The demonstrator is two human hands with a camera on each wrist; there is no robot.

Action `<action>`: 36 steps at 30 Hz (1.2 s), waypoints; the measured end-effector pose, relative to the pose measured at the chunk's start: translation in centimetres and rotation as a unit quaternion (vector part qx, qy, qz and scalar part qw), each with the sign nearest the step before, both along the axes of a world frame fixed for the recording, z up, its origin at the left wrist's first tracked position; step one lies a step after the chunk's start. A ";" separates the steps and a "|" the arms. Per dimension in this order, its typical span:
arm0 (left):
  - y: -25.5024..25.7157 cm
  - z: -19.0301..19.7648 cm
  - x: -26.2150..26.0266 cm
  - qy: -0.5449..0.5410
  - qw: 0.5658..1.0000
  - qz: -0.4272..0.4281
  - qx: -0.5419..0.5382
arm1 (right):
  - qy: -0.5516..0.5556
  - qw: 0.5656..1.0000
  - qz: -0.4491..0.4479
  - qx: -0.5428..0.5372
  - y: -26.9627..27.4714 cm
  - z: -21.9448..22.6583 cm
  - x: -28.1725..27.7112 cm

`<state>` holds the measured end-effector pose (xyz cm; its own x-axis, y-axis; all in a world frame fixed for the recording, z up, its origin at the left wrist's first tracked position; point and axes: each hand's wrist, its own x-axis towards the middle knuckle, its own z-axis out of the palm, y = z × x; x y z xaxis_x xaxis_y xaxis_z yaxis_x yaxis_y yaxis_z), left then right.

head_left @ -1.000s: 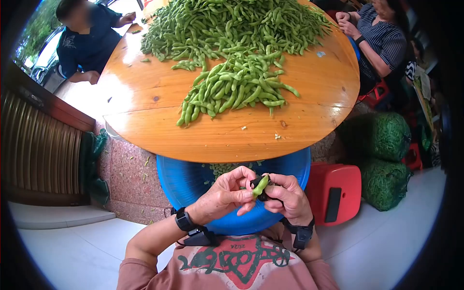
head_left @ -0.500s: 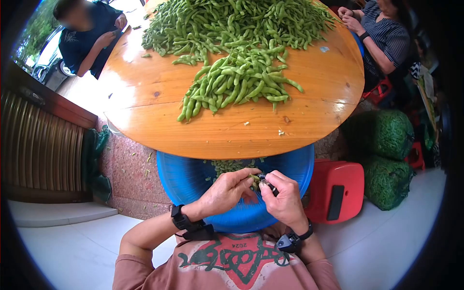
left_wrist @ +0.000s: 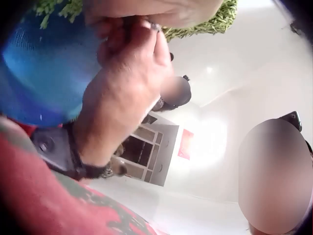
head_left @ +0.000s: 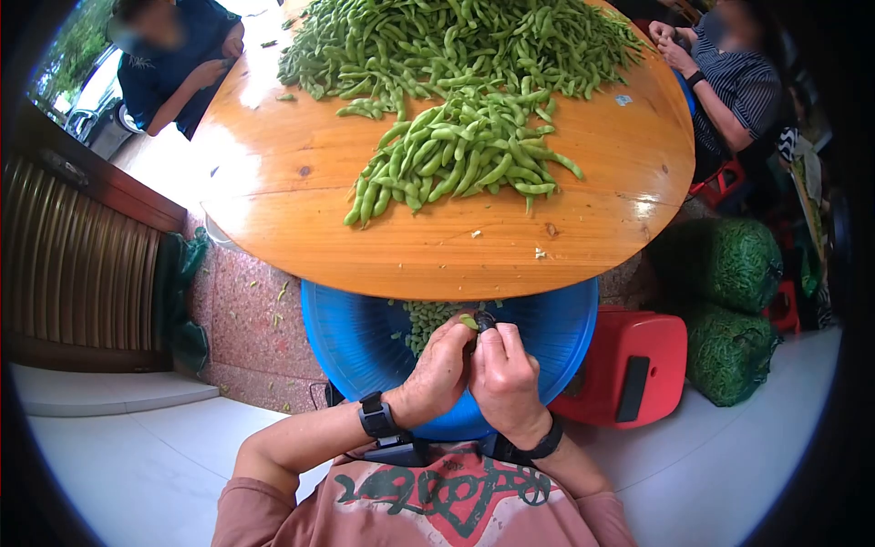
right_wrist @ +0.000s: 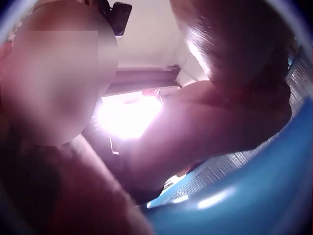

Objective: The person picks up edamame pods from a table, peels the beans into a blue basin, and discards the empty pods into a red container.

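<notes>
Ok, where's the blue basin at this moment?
In the head view, the basin is below the near edge of the table, left of a red stool.

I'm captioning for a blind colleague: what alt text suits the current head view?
A left hand and a right hand meet around a green pod above a blue basin holding small green beans; beyond, a wooden table piled with more pods, flanked by two people.
</notes>
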<state>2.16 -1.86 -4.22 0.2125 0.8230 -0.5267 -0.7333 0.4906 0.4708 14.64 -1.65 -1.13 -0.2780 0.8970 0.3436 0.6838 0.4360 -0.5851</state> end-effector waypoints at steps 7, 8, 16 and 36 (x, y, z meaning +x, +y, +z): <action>1.6 4.9 -1.8 0.233 0.938 -0.249 0.058 | 0.419 0.784 0.012 -0.457 2.4 1.4 4.0; 1.7 5.1 -2.0 0.253 0.923 -0.281 0.065 | 0.420 0.784 0.011 -0.457 2.5 1.4 4.4; 1.9 2.5 -2.8 0.136 0.942 -0.274 0.137 | 0.214 0.951 0.019 -0.222 1.6 0.9 3.6; 11.2 7.7 -11.8 0.798 0.492 -0.052 0.344 | 0.002 0.989 -0.119 -0.089 1.8 5.4 11.7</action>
<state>-9.64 9.31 3.48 0.0395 0.9514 0.3053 0.8524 -0.1915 0.4865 26.35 0.13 4.30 -0.0503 0.9834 0.1742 0.7520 0.1521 -0.6414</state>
